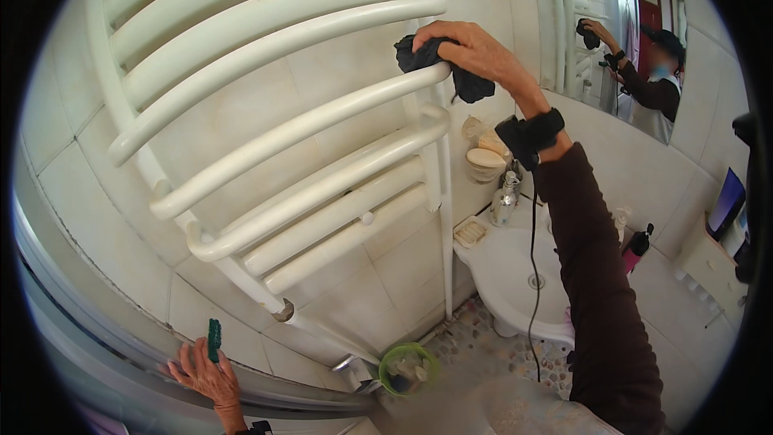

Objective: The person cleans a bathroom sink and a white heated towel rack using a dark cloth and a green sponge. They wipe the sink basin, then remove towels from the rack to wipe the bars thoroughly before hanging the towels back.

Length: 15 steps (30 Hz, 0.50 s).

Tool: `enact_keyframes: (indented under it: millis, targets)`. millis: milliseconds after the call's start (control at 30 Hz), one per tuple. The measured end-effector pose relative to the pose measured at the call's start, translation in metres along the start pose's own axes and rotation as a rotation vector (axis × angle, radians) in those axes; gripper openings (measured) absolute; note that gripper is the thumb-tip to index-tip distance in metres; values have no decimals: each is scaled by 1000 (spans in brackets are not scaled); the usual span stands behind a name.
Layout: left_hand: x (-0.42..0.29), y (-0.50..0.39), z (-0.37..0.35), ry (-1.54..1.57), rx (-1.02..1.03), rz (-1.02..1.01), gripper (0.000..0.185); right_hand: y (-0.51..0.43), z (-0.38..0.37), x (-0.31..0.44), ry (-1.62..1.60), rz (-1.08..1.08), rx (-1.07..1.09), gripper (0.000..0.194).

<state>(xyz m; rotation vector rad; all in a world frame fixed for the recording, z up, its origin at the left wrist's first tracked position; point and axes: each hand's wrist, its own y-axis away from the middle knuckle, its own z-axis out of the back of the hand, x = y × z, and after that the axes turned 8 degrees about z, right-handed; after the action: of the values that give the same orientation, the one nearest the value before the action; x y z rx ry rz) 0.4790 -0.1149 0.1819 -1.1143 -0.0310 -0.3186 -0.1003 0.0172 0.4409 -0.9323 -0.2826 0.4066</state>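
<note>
My right hand (483,51) grips a crumpled black cloth (473,84) at the right end of a curved bar on the white towel radiator (314,113). Part of the cloth hangs down past the bar's end. At the lower left, a green scouring pad (214,340) is held upright between the thumb and fingers of my left hand (208,374). That hand is beside the metal frame (266,383) at the foot of the tiled wall. Above it, the radiator's lower bars jut out from the wall.
A white washbasin (507,269) stands below my right arm, with a soap dish (470,232) and a pump bottle (503,202) on its rim. A cable (532,290) hangs from the right wrist. On the pebbled floor sits a green bin (395,383). A mirror (640,84) reflects a person.
</note>
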Motion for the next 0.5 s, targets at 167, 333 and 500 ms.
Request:
enact_keyframes:
  millis: [167, 333, 500]
  targets:
    - [3, 0, 1, 46, 25, -1, 25, 19, -14, 36, 34, 43, -224, 30]
    - [2, 0, 0, 63, 28, -9, 26, 21, -45, 86, 12, 78, -346, 34]
    - [4, -1, 2, 75, 15, -18, 26, -10, -88, 131, 91, 253, -258, 44]
